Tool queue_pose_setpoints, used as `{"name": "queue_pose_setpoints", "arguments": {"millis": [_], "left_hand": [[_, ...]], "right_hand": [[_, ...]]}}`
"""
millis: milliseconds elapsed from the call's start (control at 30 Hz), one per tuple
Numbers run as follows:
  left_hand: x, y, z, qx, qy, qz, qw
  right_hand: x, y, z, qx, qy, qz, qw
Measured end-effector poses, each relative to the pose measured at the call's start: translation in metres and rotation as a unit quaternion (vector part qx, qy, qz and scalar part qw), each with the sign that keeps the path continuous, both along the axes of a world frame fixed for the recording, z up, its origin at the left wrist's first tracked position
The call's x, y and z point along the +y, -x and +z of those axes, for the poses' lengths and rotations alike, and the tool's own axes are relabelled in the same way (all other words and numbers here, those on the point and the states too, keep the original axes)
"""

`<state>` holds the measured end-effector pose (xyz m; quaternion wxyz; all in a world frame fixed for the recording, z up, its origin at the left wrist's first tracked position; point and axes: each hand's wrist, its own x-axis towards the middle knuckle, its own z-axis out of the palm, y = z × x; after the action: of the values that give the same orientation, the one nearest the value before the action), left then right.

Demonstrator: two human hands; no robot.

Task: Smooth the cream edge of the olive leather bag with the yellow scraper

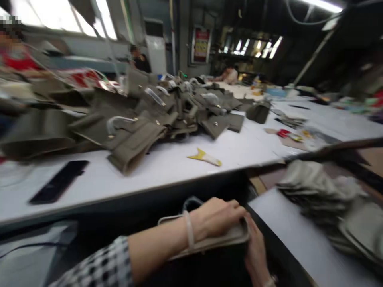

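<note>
Below the table edge my left hand (pixel 220 217) lies curled over the top of a beige fabric piece (pixel 230 238), fingers closed on it. A checked sleeve and a pale wristband show on that arm. My right hand (pixel 255 251) holds the same piece from underneath at its right end. A grey loop or handle (pixel 191 202) sticks up just behind my left wrist. The view is blurred by motion.
A white table (pixel 167 167) carries a heap of olive-green bag parts (pixel 143 115), a black phone (pixel 60 181) at left and a yellow-and-white tool (pixel 205 157). A pile of grey fabric (pixel 323 195) sits at right. Other people work in the background.
</note>
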<state>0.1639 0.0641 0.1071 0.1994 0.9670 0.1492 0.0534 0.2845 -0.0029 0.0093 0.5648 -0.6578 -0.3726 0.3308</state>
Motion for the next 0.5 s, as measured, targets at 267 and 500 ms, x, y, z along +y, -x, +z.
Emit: {"name": "queue_pose_setpoints", "arguments": {"millis": [267, 500], "left_hand": [[0.039, -0.017, -0.01, -0.05, 0.041, -0.027, 0.998], [0.062, -0.032, -0.031, 0.017, 0.147, -0.102, 0.984]], "right_hand": [[-0.057, -0.015, 0.026, -0.07, 0.045, -0.038, 0.996], [-0.048, -0.012, 0.037, -0.154, 0.087, -0.025, 0.984]]}}
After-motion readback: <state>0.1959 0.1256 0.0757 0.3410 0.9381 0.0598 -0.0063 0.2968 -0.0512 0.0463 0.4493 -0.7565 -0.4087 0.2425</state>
